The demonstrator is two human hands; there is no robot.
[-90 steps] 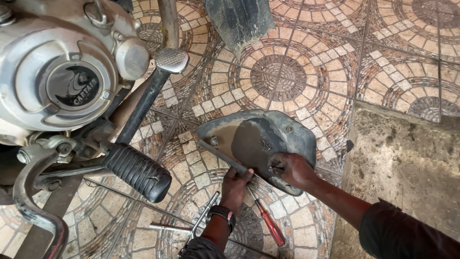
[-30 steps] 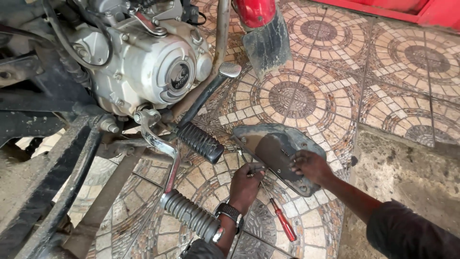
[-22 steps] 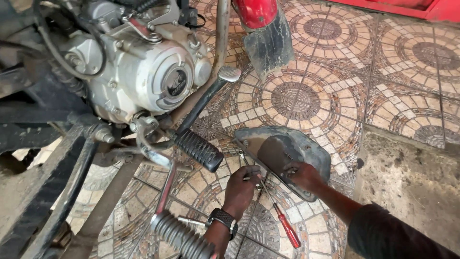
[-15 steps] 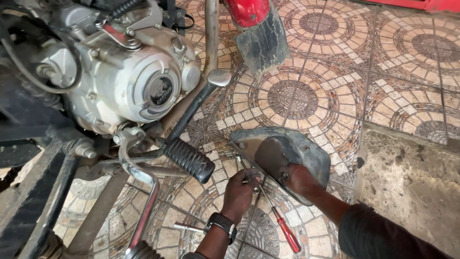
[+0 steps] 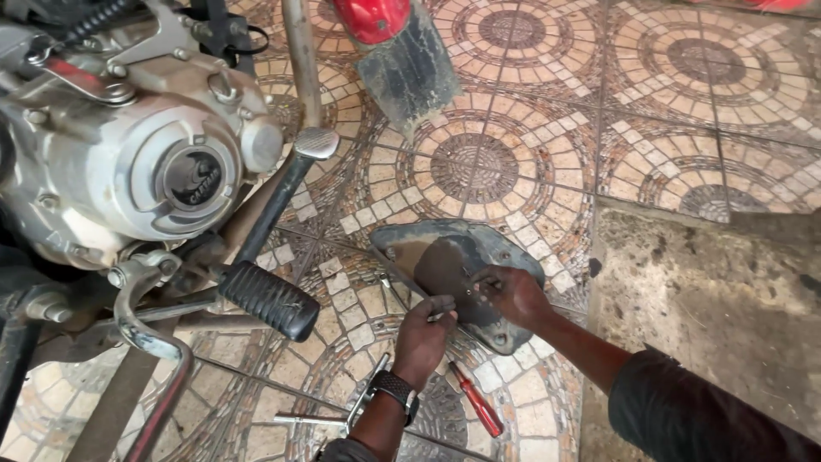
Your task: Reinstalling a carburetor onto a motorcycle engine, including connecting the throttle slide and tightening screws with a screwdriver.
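Head view, lower centre: left hand grips a thin rod; right hand pinches a small part on the engine cover. Risk: part drops, lost among tiles.

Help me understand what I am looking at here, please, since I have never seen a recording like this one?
A camera on a person's head looks down at their two bare hands on a patterned tile floor. The left hand, with a wristwatch, and the right hand work on a dark metal cover lying on the tiles; what they pinch is too small to tell. A red-handled screwdriver lies nearby. At left stands a motorcycle engine with a rubber footpeg.
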